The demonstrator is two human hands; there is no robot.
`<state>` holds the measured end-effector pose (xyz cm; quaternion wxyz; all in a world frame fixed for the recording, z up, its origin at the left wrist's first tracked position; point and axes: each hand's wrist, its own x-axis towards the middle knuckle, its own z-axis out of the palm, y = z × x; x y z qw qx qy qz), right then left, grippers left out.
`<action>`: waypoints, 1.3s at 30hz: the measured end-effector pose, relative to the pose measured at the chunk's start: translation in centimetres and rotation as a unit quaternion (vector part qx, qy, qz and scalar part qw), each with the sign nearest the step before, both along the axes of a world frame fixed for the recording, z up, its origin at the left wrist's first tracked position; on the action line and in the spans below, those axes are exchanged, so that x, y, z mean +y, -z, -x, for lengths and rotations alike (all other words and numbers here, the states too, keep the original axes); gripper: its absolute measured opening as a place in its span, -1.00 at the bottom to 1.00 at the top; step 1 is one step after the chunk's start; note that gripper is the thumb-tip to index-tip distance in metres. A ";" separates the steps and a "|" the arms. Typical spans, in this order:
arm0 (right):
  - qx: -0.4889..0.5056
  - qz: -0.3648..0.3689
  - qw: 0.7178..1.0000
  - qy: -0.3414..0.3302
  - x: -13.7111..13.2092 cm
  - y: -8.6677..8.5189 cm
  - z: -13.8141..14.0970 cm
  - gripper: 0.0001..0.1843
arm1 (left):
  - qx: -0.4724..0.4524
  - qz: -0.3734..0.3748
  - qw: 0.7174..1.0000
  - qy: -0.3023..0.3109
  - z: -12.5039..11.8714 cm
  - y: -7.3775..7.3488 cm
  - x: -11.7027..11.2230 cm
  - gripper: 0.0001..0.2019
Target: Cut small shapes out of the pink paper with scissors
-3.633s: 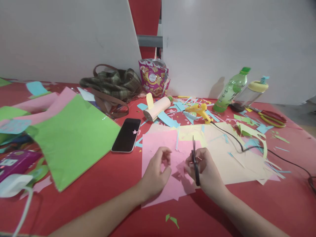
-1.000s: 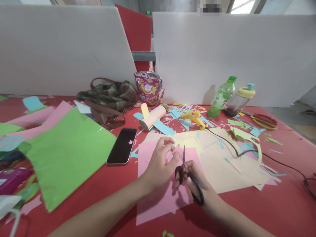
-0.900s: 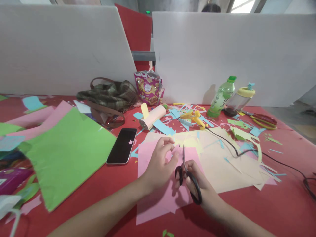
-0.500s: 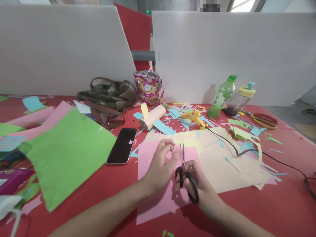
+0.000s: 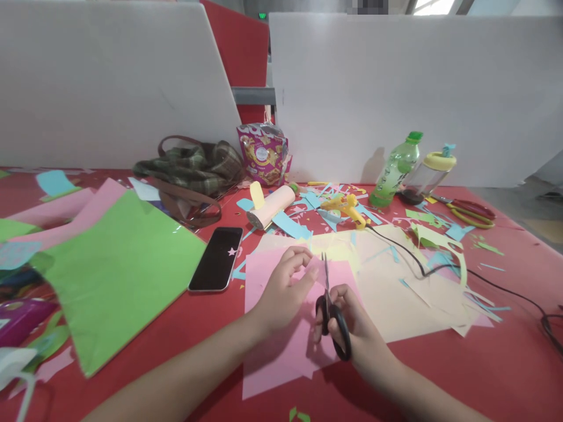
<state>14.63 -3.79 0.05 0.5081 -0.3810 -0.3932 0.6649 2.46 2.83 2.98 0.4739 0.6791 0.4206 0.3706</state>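
Observation:
My right hand (image 5: 349,325) grips black-handled scissors (image 5: 326,287), its fingers in the loops and the narrow blades pointing away from me. Just left of the blades, my left hand (image 5: 285,287) pinches a small piece of pink paper (image 5: 313,271), whose outline blends with the pink sheet (image 5: 264,375) underneath. Both hands hover over that sheet, which lies on the red table (image 5: 211,351). A phone (image 5: 216,261) with a small pink star (image 5: 231,252) on its screen lies left of my left hand.
Beyond the sheet are a pink paper roll (image 5: 272,208) and a yellow glue gun (image 5: 347,208), its black cord (image 5: 422,271) crossing cream paper (image 5: 378,305). Farther back stand a snack bag (image 5: 264,153) and a green bottle (image 5: 396,170). Large green paper (image 5: 127,269) lies left; red-and-yellow-handled scissors (image 5: 472,212) lie right.
The scissors have turned slightly in my right hand, with the handle loops closer together and the blades nearer each other. My left hand stays almost in place.

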 end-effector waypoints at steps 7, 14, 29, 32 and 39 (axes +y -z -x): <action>0.054 -0.024 0.998 -0.029 0.1 1.3 -0.3 -0.67 | -0.007 0.084 0.995 0.045 0.2 -0.8 0.5 -0.84; 0.063 -0.034 0.997 -0.040 -0.3 0.6 -0.6 -0.72 | -0.016 0.134 0.986 0.099 0.5 -1.2 0.9 -0.80; 0.041 -0.050 0.997 -0.037 -0.4 1.0 -0.7 -0.71 | 0.032 0.074 0.993 0.091 0.4 -1.0 0.6 -0.81; 0.031 -0.045 0.998 -0.037 -0.5 0.9 -0.7 -0.74 | 0.040 0.061 0.993 0.090 0.4 -1.0 0.6 -0.81; 0.061 -0.047 0.996 -0.054 -0.3 0.2 -0.4 -0.72 | 0.067 0.012 0.991 0.117 1.0 -1.8 1.1 -0.81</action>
